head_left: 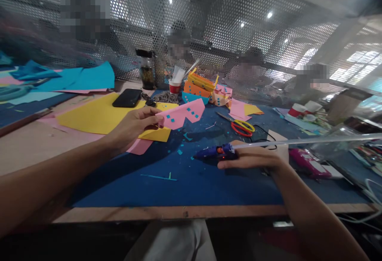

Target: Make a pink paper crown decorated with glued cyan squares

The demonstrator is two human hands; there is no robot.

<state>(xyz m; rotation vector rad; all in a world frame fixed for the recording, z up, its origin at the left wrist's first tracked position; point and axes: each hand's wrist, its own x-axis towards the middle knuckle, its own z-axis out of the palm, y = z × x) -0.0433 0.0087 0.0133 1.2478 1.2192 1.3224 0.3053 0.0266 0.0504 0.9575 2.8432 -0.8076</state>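
My left hand (146, 118) pinches the left end of a pink paper cutout (182, 114), which has a notch in its lower edge and small blue squares stuck on it. The cutout is held up over the table, tilted up to the right. In my right hand (250, 158) is a blue hot glue gun (216, 152) with a small red light. Its nozzle points left, low over the blue tabletop (167, 193). A long clear glue stick (298, 140) runs from its back to the right. Small blue paper scraps (180, 152) lie beneath the cutout.
Behind the cutout stand folded orange and blue paper pieces (198, 88), a paper cup (174, 86) and a jar (147, 72). Scissors (241, 127) lie beyond the glue gun. Yellow paper (89, 114) and a black phone (127, 98) are on the left. A perforated metal screen (209, 30) rises behind.
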